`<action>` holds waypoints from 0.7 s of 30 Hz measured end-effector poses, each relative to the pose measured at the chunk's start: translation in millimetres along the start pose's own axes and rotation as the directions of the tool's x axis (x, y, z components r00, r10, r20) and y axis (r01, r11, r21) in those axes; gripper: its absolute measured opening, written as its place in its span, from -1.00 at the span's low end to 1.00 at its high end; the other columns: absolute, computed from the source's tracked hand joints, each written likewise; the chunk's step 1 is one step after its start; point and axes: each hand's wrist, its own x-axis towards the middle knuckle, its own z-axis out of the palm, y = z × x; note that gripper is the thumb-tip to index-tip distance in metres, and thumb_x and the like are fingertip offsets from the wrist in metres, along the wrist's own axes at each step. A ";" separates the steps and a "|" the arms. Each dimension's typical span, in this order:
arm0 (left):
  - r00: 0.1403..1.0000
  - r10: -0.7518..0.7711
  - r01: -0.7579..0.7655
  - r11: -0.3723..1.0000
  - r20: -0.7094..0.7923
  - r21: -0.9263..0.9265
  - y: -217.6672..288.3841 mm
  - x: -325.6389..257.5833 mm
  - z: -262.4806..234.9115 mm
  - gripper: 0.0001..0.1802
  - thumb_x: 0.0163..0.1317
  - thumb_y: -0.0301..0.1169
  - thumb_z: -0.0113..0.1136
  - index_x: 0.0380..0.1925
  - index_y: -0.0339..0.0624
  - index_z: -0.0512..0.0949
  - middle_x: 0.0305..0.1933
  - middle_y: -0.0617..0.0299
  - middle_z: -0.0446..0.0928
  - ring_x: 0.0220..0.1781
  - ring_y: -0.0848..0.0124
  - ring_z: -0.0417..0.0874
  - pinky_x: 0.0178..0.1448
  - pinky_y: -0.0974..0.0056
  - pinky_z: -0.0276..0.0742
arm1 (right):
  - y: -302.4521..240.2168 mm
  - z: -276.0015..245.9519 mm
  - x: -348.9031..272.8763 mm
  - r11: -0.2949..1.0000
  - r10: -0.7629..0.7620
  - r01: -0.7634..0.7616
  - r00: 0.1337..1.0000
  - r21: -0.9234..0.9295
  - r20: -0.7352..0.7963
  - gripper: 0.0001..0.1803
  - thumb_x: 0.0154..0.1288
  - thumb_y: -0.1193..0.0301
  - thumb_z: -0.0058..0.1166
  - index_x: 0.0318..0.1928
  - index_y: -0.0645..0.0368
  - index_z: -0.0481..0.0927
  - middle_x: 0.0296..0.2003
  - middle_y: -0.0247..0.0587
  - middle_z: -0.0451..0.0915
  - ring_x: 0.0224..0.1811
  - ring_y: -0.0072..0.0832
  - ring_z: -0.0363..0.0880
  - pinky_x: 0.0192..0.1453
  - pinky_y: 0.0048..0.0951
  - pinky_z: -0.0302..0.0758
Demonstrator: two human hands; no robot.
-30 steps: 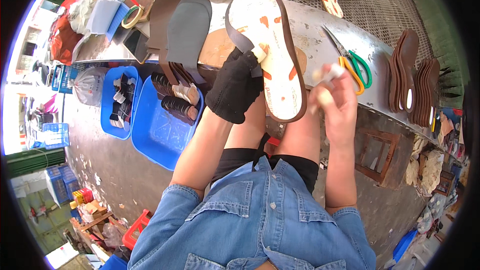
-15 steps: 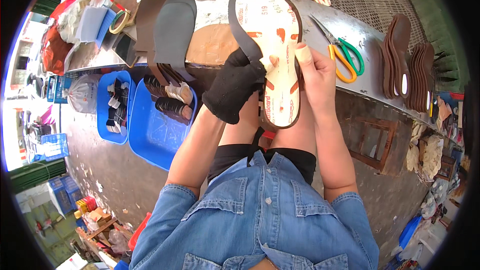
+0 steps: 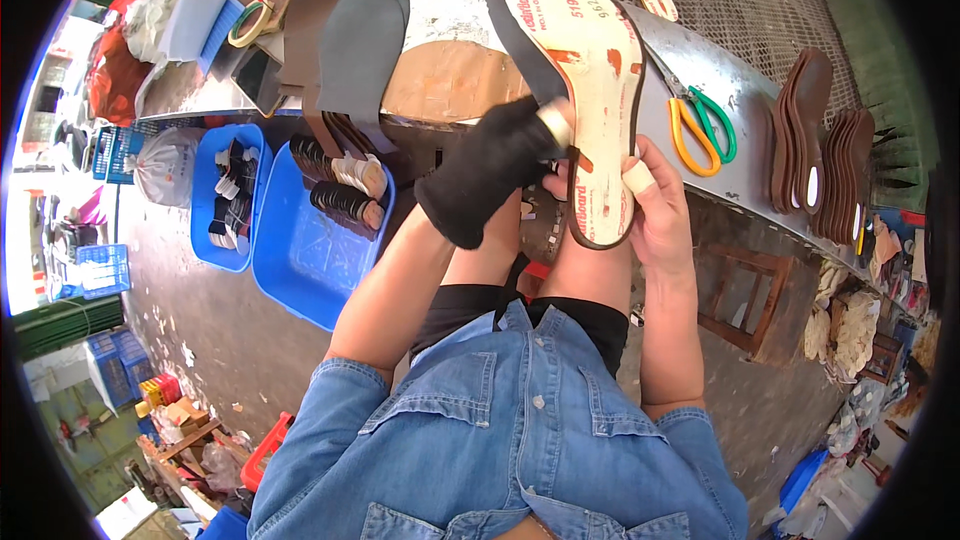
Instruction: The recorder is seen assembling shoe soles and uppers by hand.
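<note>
A cream insole board with red marks and a dark wrapped edge is held up before me, toe away and heel toward me. Along its left side, a wide dark flap of covering material stands out beyond the board. My left hand, in a black glove with the wrapped thumb tip exposed, pinches the board's left edge near the waist; some fingers are hidden beneath. With its taped thumb by the right edge near the heel, my right hand grips the board, fingers partly underneath.
Scissors with green and yellow handles lie on the metal bench, right of the board. Stacks of brown soles stand farther right. Grey sole pieces and a brown pad lie left. Blue bins sit below the bench edge.
The insole has shifted right and tilted slightly. My left thumb has moved from the board's face to its left edge, and my right hand has slid down toward the heel.
</note>
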 end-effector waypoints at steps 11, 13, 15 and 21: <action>0.975 0.213 -0.157 0.857 -0.060 0.491 -10.9 2.0 1.0 -0.73 0.18 -0.38 0.23 -0.18 -0.35 0.55 -0.36 0.22 0.60 -0.41 0.54 0.57 -0.37 0.42 0.48 | -10.4 9.1 -3.9 0.998 0.055 -0.055 0.998 -0.016 -0.026 -0.82 0.37 0.35 -0.03 -0.20 0.23 0.45 -0.49 -0.33 0.52 -0.61 -0.72 0.43 -0.60 -0.68 0.38; 0.975 0.215 -0.162 0.860 -0.056 0.484 -6.7 1.7 -4.6 -0.73 0.19 -0.39 0.22 -0.16 -0.34 0.55 -0.35 0.24 0.60 -0.39 0.57 0.56 -0.33 0.44 0.48 | -10.7 18.9 -10.5 0.994 -0.014 0.008 0.998 -0.107 -0.055 -0.77 0.34 0.31 0.03 -0.22 0.26 0.46 -0.47 -0.32 0.52 -0.63 -0.68 0.42 -0.65 -0.69 0.34; 0.979 0.202 -0.163 0.849 -0.024 0.503 -3.7 1.1 0.2 -0.71 0.18 -0.39 0.23 -0.14 -0.34 0.55 -0.34 0.24 0.60 -0.37 0.57 0.56 -0.31 0.43 0.49 | -13.1 6.3 -13.0 0.994 0.025 -0.027 1.000 -0.103 -0.014 -0.74 0.33 0.29 0.05 -0.20 0.27 0.46 -0.42 -0.31 0.54 -0.57 -0.67 0.46 -0.56 -0.67 0.39; 0.990 0.038 -0.112 0.798 0.136 0.593 -10.4 -0.1 0.0 -0.62 0.14 -0.37 0.27 -0.08 -0.35 0.53 -0.31 0.24 0.61 -0.31 0.56 0.56 -0.24 0.38 0.51 | -33.7 7.8 18.4 0.968 -0.204 0.201 0.979 -0.152 -0.005 -0.60 0.29 0.26 0.10 -0.02 0.32 0.46 -0.16 -0.25 0.57 -0.12 -0.60 0.53 0.04 -0.55 0.42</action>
